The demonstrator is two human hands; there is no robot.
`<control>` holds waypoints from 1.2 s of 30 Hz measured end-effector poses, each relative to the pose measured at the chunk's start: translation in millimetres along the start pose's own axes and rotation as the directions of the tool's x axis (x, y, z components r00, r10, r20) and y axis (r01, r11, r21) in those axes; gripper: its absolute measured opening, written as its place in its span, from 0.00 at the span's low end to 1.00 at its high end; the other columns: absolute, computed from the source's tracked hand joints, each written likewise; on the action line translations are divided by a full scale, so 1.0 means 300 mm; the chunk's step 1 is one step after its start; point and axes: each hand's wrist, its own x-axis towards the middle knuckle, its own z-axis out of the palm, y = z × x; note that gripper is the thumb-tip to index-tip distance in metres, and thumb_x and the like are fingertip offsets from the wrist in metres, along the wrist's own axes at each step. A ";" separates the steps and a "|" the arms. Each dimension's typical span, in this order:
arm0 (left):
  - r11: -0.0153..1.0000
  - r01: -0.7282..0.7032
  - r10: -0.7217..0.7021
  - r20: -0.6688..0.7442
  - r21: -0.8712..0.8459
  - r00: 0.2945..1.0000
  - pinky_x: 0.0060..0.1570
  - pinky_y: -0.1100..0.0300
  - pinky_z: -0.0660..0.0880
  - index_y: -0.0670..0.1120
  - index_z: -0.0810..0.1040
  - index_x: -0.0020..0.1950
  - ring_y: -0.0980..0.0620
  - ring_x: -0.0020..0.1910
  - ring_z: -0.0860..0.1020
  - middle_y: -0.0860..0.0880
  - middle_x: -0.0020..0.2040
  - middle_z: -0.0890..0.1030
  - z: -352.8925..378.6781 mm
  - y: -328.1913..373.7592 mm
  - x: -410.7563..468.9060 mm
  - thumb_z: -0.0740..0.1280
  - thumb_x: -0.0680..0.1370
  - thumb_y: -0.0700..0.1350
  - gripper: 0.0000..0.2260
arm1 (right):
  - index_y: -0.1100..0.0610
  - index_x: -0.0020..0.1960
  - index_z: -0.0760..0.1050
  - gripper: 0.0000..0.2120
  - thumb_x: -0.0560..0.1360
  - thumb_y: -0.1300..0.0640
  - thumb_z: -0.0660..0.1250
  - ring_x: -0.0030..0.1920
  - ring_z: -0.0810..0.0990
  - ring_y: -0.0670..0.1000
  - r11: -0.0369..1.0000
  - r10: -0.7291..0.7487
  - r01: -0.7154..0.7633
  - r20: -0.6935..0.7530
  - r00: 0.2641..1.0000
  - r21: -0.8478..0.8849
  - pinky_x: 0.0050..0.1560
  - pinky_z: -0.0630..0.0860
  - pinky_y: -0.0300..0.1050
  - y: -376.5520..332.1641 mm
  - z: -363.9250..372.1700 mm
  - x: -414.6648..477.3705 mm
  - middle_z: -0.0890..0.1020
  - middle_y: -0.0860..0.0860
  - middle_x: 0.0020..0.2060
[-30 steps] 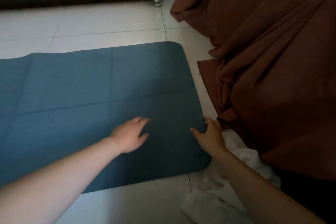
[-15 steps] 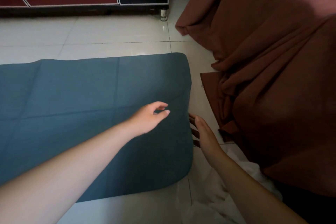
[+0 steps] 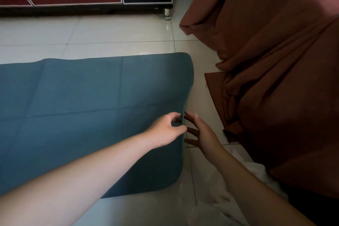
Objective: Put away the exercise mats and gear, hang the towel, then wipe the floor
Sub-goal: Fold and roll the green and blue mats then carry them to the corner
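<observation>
mat (image 3: 82,108) on the floor is now lifting at its right end; left hand (image 3: 166,130) pinching that edge, right hand (image 3: 203,134) open beneath it, likely starting the fold.

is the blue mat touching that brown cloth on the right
Apart. The head view shows a strip of bare tiled floor running between the blue mat and the brown cloth along the mat's whole right edge.
</observation>
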 end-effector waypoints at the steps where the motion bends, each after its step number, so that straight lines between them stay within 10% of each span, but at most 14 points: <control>1: 1.000 0.006 -0.006 0.002 -0.003 1.000 0.57 0.55 0.75 0.49 0.68 0.69 0.51 0.61 0.73 0.52 0.63 0.73 -0.007 -0.009 0.002 0.65 0.75 0.47 0.22 | 0.44 0.63 0.70 0.14 0.82 0.48 0.50 0.54 0.76 0.42 1.000 -0.013 0.012 -0.007 1.000 -0.019 0.51 0.76 0.45 0.005 0.003 0.005 0.77 0.37 0.54; 9: 0.997 0.019 -0.023 -0.052 -0.075 0.998 0.53 0.55 0.77 0.56 0.74 0.55 0.50 0.51 0.80 0.51 0.56 0.77 -0.184 -0.151 -0.069 0.59 0.77 0.32 0.18 | 0.43 0.69 0.67 0.30 0.69 0.47 0.73 0.63 0.72 0.51 0.947 -0.136 0.110 -0.066 0.989 -0.301 0.59 0.73 0.47 0.052 0.097 0.063 0.73 0.49 0.64; 16: 0.991 0.049 -0.077 -0.227 -0.125 0.971 0.53 0.53 0.76 0.51 0.73 0.59 0.49 0.50 0.80 0.52 0.51 0.79 -0.342 -0.277 -0.164 0.58 0.77 0.32 0.18 | 0.48 0.73 0.61 0.38 0.68 0.51 0.75 0.74 0.55 0.46 0.770 -0.294 0.294 0.094 0.951 -0.566 0.70 0.54 0.36 0.081 0.291 0.097 0.56 0.49 0.75; 24: 0.974 0.121 -0.191 -0.409 -0.191 0.893 0.47 0.61 0.74 0.45 0.74 0.61 0.54 0.44 0.78 0.50 0.48 0.77 -0.495 -0.379 -0.244 0.70 0.74 0.40 0.16 | 0.43 0.73 0.59 0.40 0.66 0.43 0.74 0.75 0.50 0.54 0.502 -0.371 0.451 0.287 0.883 -0.738 0.73 0.52 0.50 0.115 0.461 0.123 0.52 0.44 0.76; 36: 0.915 0.396 -0.372 -0.536 -0.075 0.758 0.49 0.55 0.74 0.44 0.74 0.56 0.44 0.46 0.79 0.43 0.50 0.79 -0.582 -0.623 -0.499 0.69 0.74 0.39 0.12 | 0.43 0.75 0.53 0.43 0.67 0.39 0.71 0.76 0.42 0.53 0.387 -0.281 0.528 0.449 0.849 -0.756 0.75 0.49 0.56 0.142 0.585 0.092 0.41 0.39 0.73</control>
